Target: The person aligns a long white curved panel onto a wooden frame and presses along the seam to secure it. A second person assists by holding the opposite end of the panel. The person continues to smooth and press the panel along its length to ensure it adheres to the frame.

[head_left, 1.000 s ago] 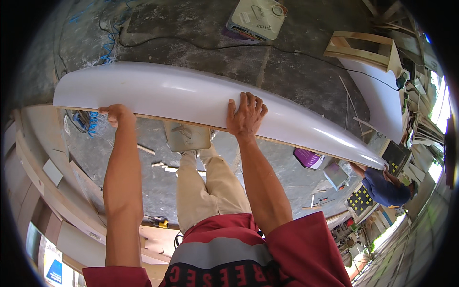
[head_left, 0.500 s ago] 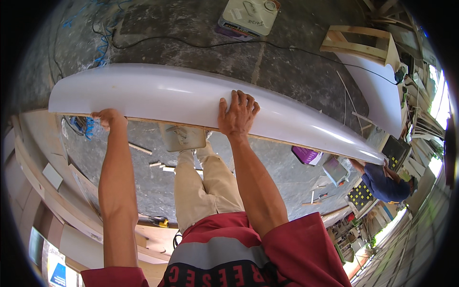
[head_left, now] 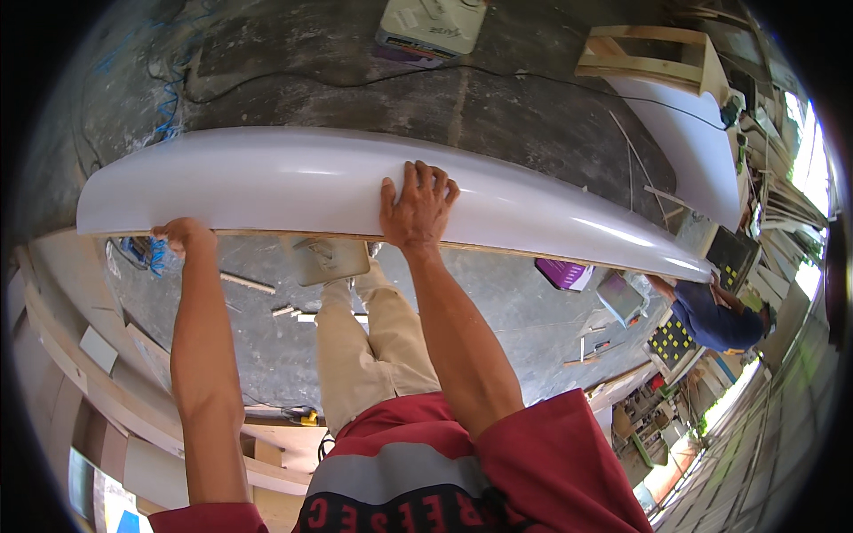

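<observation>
A long glossy white panel (head_left: 267,182) with a curved face stretches across the view above a concrete floor. My left hand (head_left: 182,236) grips its near lower edge, fingers curled under it. My right hand (head_left: 418,206) lies flat on the panel's face near the middle, fingers spread and pressing on it. Another person in a blue top (head_left: 720,318) holds the panel's far right end (head_left: 693,266).
A second white curved panel (head_left: 689,142) leans on a wooden frame (head_left: 649,58) at upper right. A flat box (head_left: 431,25) and a black cable (head_left: 293,75) lie on the floor. Curved wooden forms (head_left: 71,355) run along the left. Scraps litter the floor.
The panel has shifted slightly up and left in view. Both hands kept their hold and moved with it.
</observation>
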The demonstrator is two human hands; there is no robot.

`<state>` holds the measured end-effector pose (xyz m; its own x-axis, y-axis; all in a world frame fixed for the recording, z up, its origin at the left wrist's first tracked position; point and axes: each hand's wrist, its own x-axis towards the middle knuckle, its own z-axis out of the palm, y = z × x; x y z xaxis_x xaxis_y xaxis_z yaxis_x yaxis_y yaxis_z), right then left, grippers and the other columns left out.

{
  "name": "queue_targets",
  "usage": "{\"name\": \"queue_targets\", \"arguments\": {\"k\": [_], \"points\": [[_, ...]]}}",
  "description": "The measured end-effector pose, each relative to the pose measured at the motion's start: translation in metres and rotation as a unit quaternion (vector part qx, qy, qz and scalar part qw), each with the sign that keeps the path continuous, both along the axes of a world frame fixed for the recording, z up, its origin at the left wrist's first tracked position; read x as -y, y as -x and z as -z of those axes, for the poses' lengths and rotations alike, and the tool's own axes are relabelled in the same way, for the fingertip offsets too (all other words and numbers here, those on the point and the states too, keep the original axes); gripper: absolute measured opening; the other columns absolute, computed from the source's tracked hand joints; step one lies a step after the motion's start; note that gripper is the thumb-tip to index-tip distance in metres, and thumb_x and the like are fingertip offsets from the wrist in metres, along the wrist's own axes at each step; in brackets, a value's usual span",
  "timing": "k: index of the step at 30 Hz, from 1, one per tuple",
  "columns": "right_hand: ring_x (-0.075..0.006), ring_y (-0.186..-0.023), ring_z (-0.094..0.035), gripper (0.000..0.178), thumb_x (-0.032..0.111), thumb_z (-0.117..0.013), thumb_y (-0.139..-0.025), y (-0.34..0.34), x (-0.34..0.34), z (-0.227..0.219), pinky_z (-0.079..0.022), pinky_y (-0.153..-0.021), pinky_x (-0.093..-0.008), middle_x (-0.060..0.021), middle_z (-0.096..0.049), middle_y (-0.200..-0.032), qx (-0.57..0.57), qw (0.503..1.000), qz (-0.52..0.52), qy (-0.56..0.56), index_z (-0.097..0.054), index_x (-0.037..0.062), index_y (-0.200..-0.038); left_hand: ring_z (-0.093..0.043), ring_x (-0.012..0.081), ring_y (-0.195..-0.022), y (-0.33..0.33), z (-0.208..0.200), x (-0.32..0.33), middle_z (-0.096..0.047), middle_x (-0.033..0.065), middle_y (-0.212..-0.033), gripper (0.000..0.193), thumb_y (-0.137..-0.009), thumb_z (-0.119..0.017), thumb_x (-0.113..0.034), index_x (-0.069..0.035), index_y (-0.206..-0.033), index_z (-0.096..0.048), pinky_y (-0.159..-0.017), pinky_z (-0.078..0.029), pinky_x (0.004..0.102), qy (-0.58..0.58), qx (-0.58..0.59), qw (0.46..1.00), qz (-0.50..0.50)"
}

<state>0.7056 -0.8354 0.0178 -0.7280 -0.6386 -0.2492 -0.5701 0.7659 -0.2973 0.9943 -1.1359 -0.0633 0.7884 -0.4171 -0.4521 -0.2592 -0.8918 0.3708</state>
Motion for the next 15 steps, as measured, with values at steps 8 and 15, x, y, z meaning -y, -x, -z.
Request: {"name": "queue_targets", "arguments": {"k": [8, 15], "points": [[-0.0345, -0.135, -0.045, 0.054, 0.040, -0.055, -0.098, 0.002, 0.004, -0.009, -0.025, -0.117, -0.0544, -0.0175, -0.059, -0.139, 0.019, 0.999, 0.014, -0.034, -0.061, -0.0011, -0.133, -0.059, 0.0277, -0.136, 0.006, -0.003, 0.004, -0.055, 0.0167, -0.153, 0.077, -0.105, -0.026, -0.059, -0.002, -0.156, -0.038, -0.118, -0.043, 0.0456, 0.018, -0.013, 0.998, -0.064], [-0.0342, -0.134, -0.043, 0.057, 0.041, -0.053, -0.098, 0.000, 0.004, -0.001, -0.024, -0.117, -0.0532, -0.0190, -0.054, -0.138, 0.015, 1.000, 0.019, 0.004, -0.058, -0.0049, -0.131, -0.058, 0.0340, -0.134, 0.047, -0.050, -0.006, -0.059, 0.0196, -0.147, 0.090, -0.103, -0.024, -0.067, 0.009, -0.142, -0.052, -0.112, -0.049, 0.0495, 0.096, -0.007, 0.987, -0.126]]}}
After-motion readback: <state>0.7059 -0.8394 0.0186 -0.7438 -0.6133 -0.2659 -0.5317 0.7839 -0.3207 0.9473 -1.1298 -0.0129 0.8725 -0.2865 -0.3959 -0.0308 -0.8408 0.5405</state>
